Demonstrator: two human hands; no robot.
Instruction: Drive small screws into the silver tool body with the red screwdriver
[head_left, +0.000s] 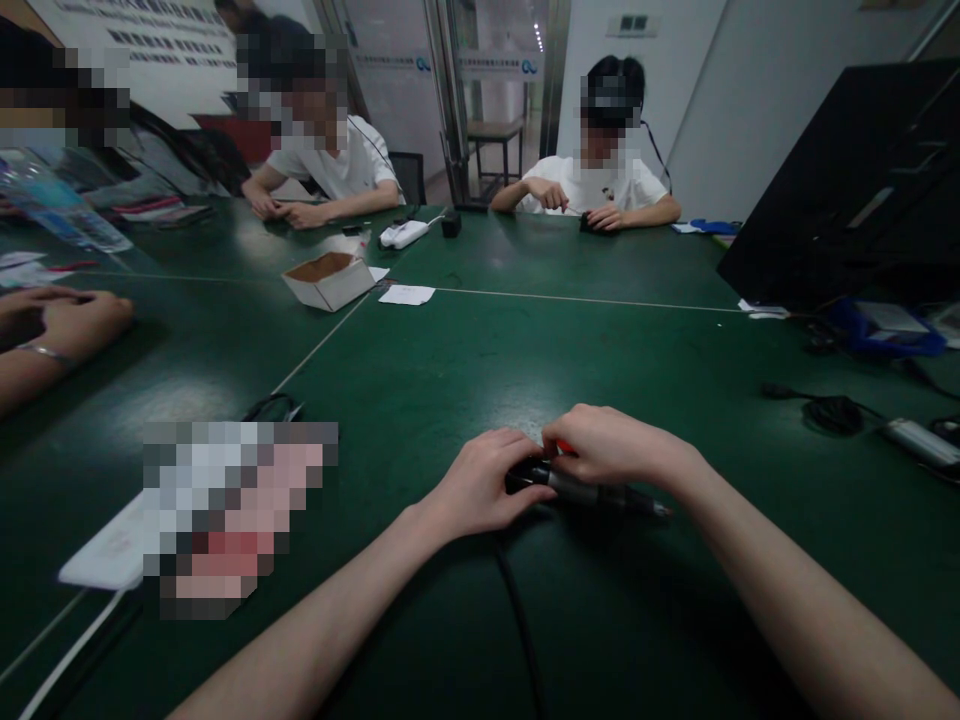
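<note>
1. Tool (577,490), black and slim, straight ahead. Lies crosswise, on or just above green table (487,370); too dark underneath to tell which. Points narrow tip (661,511) to the right.
2. Left hand (484,480): wraps the rear end, thumb along the near side, fingers over the far side. Looks like a steadying hold.
3. Right hand (607,445): bends in over the barrel from the far side, fingers closed around small red piece (564,449). Cannot tell loose from fixed.
4. Done, by the look of things: tool in position, both grips taken.
5. Left over: handling at the red piece. Reads as mid-step, not finished; cannot judge how much remains.
6. Black cable (517,610): runs from below left hand toward the bottom of the view. Any join with tool hidden.
</note>
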